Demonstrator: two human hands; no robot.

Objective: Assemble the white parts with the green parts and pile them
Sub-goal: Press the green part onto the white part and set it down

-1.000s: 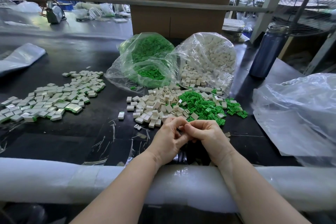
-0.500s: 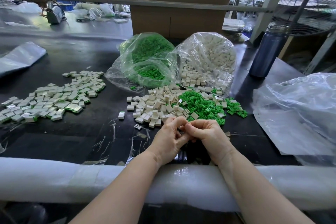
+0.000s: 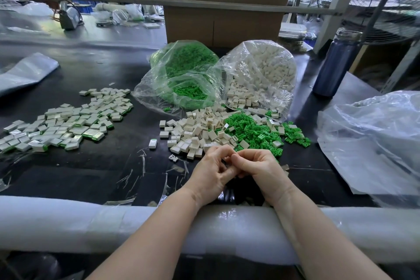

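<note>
Head view: both hands meet near the desk's front edge, left hand (image 3: 211, 173) and right hand (image 3: 256, 167) with fingers curled together; whatever they pinch is hidden. Loose white parts (image 3: 195, 129) and green parts (image 3: 250, 129) lie just behind them; the assembled pile (image 3: 68, 120) sits toward the left edge.

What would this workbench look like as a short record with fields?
Hands: left hand and right hand meet, fingers curled; held part hidden
Loose stock: small white plastic housings, small green plastic clips
Finished: pile of white-and-green assembled pieces, far left
Bags: clear bag of green clips, clear bag of white housings
Other: blue metal bottle
</note>
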